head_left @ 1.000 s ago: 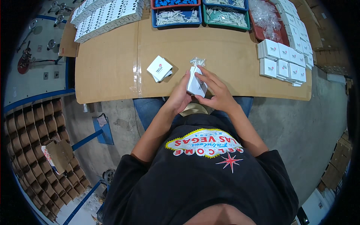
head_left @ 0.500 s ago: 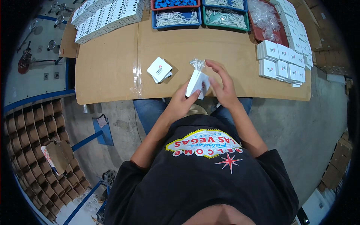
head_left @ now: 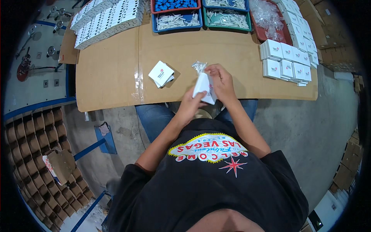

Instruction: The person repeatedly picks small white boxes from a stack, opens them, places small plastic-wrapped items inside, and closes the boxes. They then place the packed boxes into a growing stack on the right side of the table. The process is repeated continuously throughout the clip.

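My left hand (head_left: 189, 105) is wrapped round the lower left side of a small white box (head_left: 203, 87), held tilted at the table's front edge. My right hand (head_left: 223, 82) has its fingers curled in at the box's upper right edge. Their tips are partly hidden there. A clear plastic bag with small pale pieces (head_left: 199, 66) sticks out at the far end of the box. To the left, a short stack of flat white boxes (head_left: 161, 73) lies on the cardboard-covered table (head_left: 108, 73), its top one turned askew.
White boxes in rows (head_left: 110, 25) stand at the far left. Behind are a blue tray (head_left: 154, 28) of white sticks, a green tray (head_left: 228, 28) of similar sticks and a red tray (head_left: 286, 33) of clear bags. Stacked white boxes (head_left: 286, 69) fill the right side.
My right hand has gone from spread fingers beside the box to fingers curled in at its upper edge. The box stands slightly more upright in my left hand. The whole view has shifted a little.
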The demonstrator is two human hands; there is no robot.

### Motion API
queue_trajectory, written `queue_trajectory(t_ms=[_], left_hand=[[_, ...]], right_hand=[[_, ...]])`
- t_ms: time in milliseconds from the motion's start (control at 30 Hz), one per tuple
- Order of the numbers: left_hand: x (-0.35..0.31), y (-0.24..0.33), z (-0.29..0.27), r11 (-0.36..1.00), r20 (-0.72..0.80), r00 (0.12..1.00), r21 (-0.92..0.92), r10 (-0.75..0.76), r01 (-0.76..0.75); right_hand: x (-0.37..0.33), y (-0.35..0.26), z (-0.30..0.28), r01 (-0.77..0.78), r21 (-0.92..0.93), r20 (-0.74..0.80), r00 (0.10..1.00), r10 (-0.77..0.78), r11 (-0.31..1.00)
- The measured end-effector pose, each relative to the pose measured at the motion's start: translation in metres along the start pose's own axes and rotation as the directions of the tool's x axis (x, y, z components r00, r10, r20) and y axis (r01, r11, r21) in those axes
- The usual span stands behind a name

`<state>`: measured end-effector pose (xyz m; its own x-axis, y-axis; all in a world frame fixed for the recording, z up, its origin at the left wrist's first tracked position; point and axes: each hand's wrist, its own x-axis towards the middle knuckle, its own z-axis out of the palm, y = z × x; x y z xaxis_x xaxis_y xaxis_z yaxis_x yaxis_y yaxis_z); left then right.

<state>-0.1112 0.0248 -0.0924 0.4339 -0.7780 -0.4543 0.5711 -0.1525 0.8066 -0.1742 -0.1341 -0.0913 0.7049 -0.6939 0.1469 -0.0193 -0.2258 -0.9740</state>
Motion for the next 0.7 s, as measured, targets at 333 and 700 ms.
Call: queue_trajectory(t_ms=[333,700], left_hand=[[0.003,0.039,-0.013,0.963,0.023,0.965,0.054,0.263,-0.263],[0.005,0.028,-0.027,0.858,0.137,0.967,0.446,0.216,-0.255]], right_hand=[[-0.035,0.002,-0.043,-0.405,0.201,0.397,0.866,0.304,0.892],[-0.041,-0.004,-0.044,-0.348,0.141,0.423,0.867,0.261,0.927]])
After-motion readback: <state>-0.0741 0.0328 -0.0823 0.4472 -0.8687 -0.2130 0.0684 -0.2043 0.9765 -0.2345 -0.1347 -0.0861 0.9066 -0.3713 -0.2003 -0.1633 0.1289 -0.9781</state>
